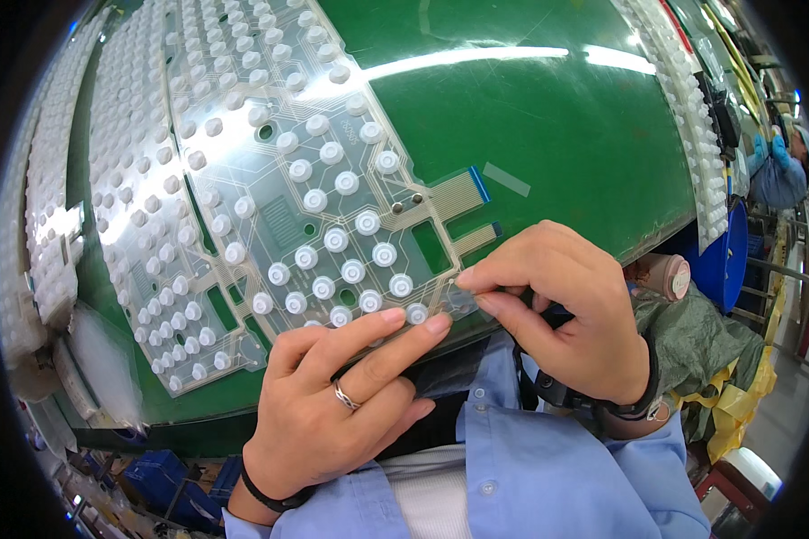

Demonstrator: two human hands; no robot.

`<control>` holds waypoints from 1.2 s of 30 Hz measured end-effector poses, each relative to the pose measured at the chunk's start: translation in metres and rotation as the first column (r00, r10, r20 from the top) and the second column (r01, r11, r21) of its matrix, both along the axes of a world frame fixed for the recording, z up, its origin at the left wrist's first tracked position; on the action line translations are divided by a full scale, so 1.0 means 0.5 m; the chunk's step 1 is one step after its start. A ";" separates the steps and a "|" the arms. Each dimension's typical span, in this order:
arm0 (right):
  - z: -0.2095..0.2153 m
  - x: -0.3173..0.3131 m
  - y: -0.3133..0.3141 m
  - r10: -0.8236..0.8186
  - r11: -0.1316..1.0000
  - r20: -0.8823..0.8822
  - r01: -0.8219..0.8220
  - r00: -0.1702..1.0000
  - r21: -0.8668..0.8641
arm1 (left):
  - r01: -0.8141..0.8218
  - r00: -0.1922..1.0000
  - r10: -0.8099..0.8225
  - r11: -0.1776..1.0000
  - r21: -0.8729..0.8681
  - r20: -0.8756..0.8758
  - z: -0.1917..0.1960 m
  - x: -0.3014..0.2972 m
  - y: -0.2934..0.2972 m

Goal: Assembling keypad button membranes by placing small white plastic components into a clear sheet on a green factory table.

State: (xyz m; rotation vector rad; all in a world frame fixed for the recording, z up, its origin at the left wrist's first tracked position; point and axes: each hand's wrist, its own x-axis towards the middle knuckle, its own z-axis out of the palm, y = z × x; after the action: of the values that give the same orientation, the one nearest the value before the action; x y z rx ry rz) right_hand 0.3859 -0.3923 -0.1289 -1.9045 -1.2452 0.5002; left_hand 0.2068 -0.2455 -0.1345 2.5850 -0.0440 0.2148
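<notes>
A clear keyboard membrane (283, 220) with white rubber domes and printed silver traces lies on the green tabletop. Two flat ribbon tails (458, 193) with blue ends stick out from its right side. At its near right corner, my right hand (562, 310) pinches a small clear tab (461, 298) between thumb and forefinger. My left hand (337, 395), wearing a ring, rests at the near edge with its fingers stretched out. Its fingertips touch the membrane beside the nearest domes. Fingers hide part of that edge.
More domed membranes (135, 171) overlap on the left, and a stack of them (683, 99) stands along the table's right side. A clear strip (507, 180) lies on the green tabletop (566, 126). To the right are a blue bin (735, 256) and a pink roll (663, 276).
</notes>
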 end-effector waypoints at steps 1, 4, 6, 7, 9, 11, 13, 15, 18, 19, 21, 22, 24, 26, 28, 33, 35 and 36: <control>-0.003 0.000 -0.001 0.001 1.000 0.010 -0.001 1.000 0.016 | 0.001 1.000 -0.001 1.000 0.001 -0.001 0.000 0.000 0.000; -0.005 -0.002 -0.003 -0.002 0.999 0.025 0.001 1.000 0.038 | 0.004 1.000 -0.004 1.000 0.002 0.004 -0.002 0.000 -0.001; -0.007 -0.002 -0.003 -0.005 0.999 0.029 0.004 1.000 0.042 | -0.007 1.000 0.007 1.000 0.008 -0.009 0.002 0.001 -0.002; -0.009 -0.002 -0.003 -0.003 0.998 0.039 0.000 0.999 0.059 | -0.019 1.000 0.019 1.000 0.014 -0.020 0.004 0.001 -0.003; -0.015 -0.003 -0.004 0.000 0.997 0.047 -0.004 0.999 0.076 | -0.005 1.000 0.005 1.000 0.010 -0.007 0.000 0.000 -0.001; -0.020 -0.005 -0.005 0.002 0.993 0.139 -0.018 0.990 0.113 | 0.006 1.000 -0.006 1.000 0.007 0.006 0.001 -0.002 0.000; -0.009 -0.013 -0.004 0.009 0.996 0.223 -0.029 0.975 0.086 | 0.004 1.000 -0.004 1.000 0.002 0.007 0.002 0.000 0.000; -0.005 -0.014 -0.004 0.018 0.998 0.307 -0.037 0.951 0.058 | 0.006 1.000 -0.006 1.000 0.004 0.008 0.001 0.002 0.002; -0.004 -0.002 -0.008 -0.009 1.000 0.435 0.021 0.900 -0.023 | 0.008 1.000 -0.008 1.000 0.001 0.009 0.000 0.002 0.003; -0.003 0.004 -0.010 0.007 0.999 0.395 0.010 0.919 -0.040 | 0.008 1.000 -0.008 1.000 -0.002 0.007 0.000 0.001 0.004; -0.001 0.006 -0.010 0.022 0.998 0.354 -0.003 0.935 -0.055 | -0.009 1.000 0.009 1.000 -0.002 -0.002 0.004 0.002 0.002; -0.001 0.006 -0.010 0.019 0.999 0.335 -0.004 0.942 -0.045 | -0.025 1.000 0.025 1.000 -0.003 -0.011 0.006 0.003 0.001; -0.001 0.004 -0.007 0.016 0.999 0.318 -0.006 0.948 -0.033 | -0.028 1.000 0.028 1.000 -0.008 -0.010 0.007 0.004 0.000; -0.004 -0.001 0.001 -0.003 1.000 0.324 0.003 0.946 -0.001 | -0.031 0.999 0.031 0.999 -0.012 -0.007 0.005 0.006 0.002; -0.004 -0.006 0.006 -0.021 1.000 0.331 0.019 0.943 0.010 | 0.006 0.999 -0.006 1.000 -0.013 0.037 -0.001 0.005 0.004; -0.020 -0.021 0.031 -0.166 0.986 0.326 0.159 0.931 0.048 | -0.015 0.998 0.015 1.000 -0.002 0.056 -0.002 0.008 0.004; -0.031 -0.016 0.036 -0.227 0.974 0.371 0.217 0.901 0.068 | -0.037 0.997 0.036 0.999 0.010 0.074 0.001 0.002 0.002; -0.026 -0.016 0.034 -0.225 0.974 0.317 0.218 0.921 0.059 | -0.055 0.993 0.057 0.998 -0.024 0.101 0.002 -0.006 0.003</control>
State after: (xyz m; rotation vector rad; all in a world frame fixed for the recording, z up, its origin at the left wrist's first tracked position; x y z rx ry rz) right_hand 0.3776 -0.3753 -0.1419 -2.1351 -1.2064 0.0545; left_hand 0.2037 -0.2439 -0.1334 2.5546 -0.0060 0.3650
